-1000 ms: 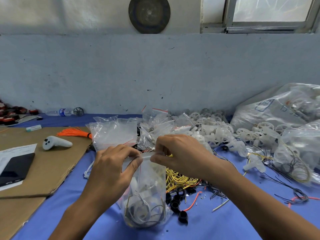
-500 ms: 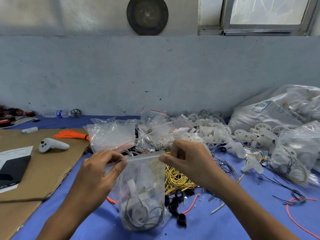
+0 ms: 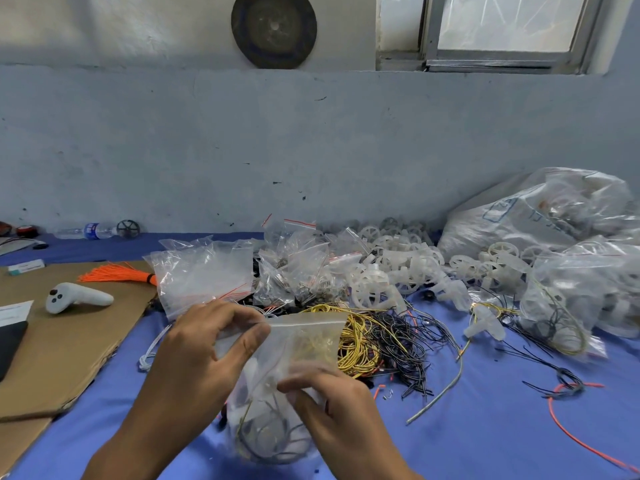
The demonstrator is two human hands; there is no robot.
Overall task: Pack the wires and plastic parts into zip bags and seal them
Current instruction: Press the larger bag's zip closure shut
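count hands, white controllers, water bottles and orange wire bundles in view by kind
left hand plus right hand, on clear plastic zip bag: 2 hands
white plastic controller: 1
clear plastic water bottle: 1
tied orange wire bundle: 1
total: 5

The left hand (image 3: 207, 344) and right hand (image 3: 332, 407) are bare. Both forearms (image 3: 138, 438) are uncovered as far as the frame's lower edge.

Blue-covered table (image 3: 485, 445) with cardboard sheet (image 3: 69, 358), tangled wires (image 3: 381, 341), white plastic parts (image 3: 398, 271), zip bags (image 3: 204, 271), controller (image 3: 78, 297).

Head view, forward-down, close over table (image 3: 485, 445)
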